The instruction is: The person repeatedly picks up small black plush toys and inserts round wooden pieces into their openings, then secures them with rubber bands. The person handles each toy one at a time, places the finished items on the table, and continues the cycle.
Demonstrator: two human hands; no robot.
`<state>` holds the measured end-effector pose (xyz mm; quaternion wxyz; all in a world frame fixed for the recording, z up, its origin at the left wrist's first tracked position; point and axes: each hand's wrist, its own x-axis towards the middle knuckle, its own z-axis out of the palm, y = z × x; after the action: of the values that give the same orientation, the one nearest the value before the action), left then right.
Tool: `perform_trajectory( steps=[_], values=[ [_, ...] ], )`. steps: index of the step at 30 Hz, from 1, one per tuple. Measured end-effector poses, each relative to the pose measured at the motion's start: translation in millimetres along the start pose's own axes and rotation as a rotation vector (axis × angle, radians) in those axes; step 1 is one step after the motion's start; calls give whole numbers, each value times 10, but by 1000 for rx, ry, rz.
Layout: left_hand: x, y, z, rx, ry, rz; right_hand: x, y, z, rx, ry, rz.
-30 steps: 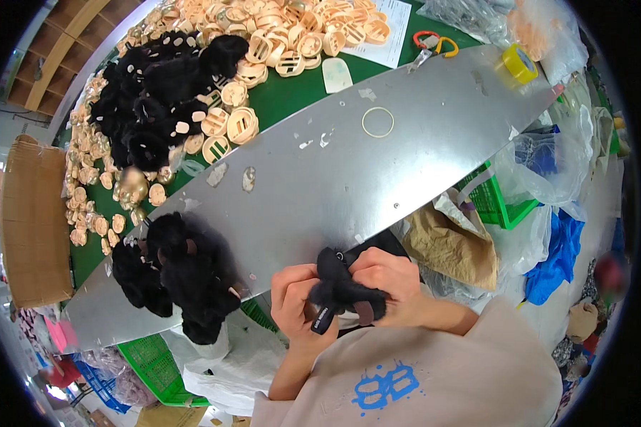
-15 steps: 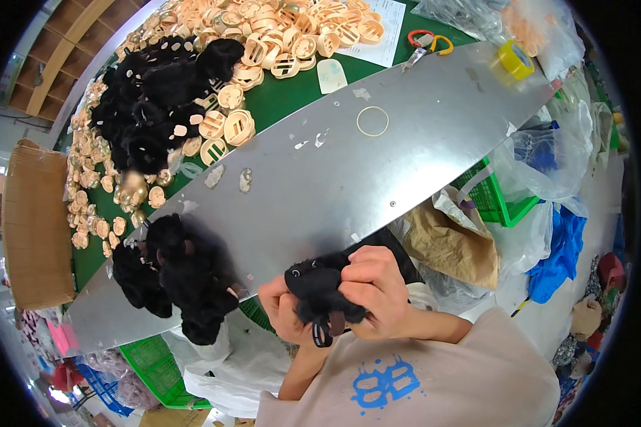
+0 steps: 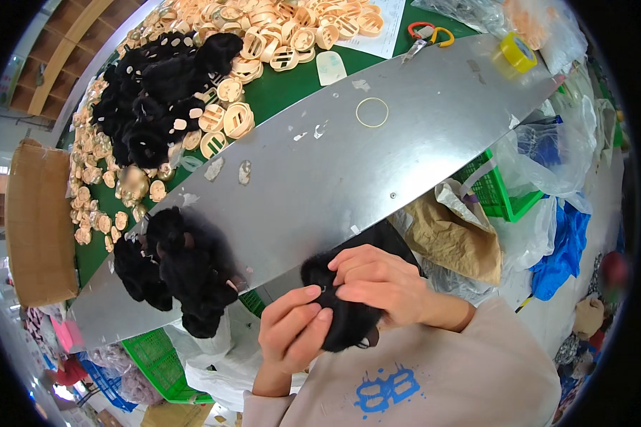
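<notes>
Black plush piece (image 3: 350,320): gripped between both hands, just off the near edge of the table (image 3: 313,171), on the person's side of it. From my remote seat I log the left hand (image 3: 290,333) with fingertips pinching the fur near its middle; the right hand (image 3: 386,286) has its fingers bent over the upper part, pressing on it, the thumb's contact hidden from me. A small shiny spot shows by the fingertips; I cannot tell what it is.

Judgement: the step in hand is close fingertip work on the fur. The next move, I reckon, calls for a steady right-hand hold and light left-hand fingertips, without tugging the pile.

Surroundings: more black plush pieces (image 3: 192,274) lie on the table's left part; beige parts (image 3: 230,90) heap beyond its far edge.
</notes>
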<state>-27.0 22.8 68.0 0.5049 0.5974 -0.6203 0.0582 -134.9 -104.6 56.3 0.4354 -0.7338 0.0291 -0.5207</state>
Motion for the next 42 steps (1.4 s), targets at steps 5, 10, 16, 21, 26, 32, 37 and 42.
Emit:
perform_trajectory(
  steps=[5, 10, 16, 21, 26, 32, 37, 42],
  values=[
    [24, 1, -8, 180, 11, 123, -34, 0, 35, -112, -21, -45],
    [14, 6, 10, 226, 38, 55, -144, 10, 31, -111, -76, 32],
    [38, -132, 214, 278, 53, -367, -316, 16, -26, 433, -116, 737],
    [-61, 29, 324, -46, 11, -518, -134, -61, -8, 274, -158, 825],
    [-5, 81, 169, -499, 91, -780, -14, -2, -127, 566, -38, 1053],
    [46, 33, 137, -634, 97, -894, -70, -19, -114, 515, -175, 1061],
    [59, -16, 153, -791, 109, -1017, -75, -21, -118, 458, -266, 1036],
    [15, -2, 181, -700, 108, -988, -94, -44, -123, 375, -254, 1186]
  ],
)
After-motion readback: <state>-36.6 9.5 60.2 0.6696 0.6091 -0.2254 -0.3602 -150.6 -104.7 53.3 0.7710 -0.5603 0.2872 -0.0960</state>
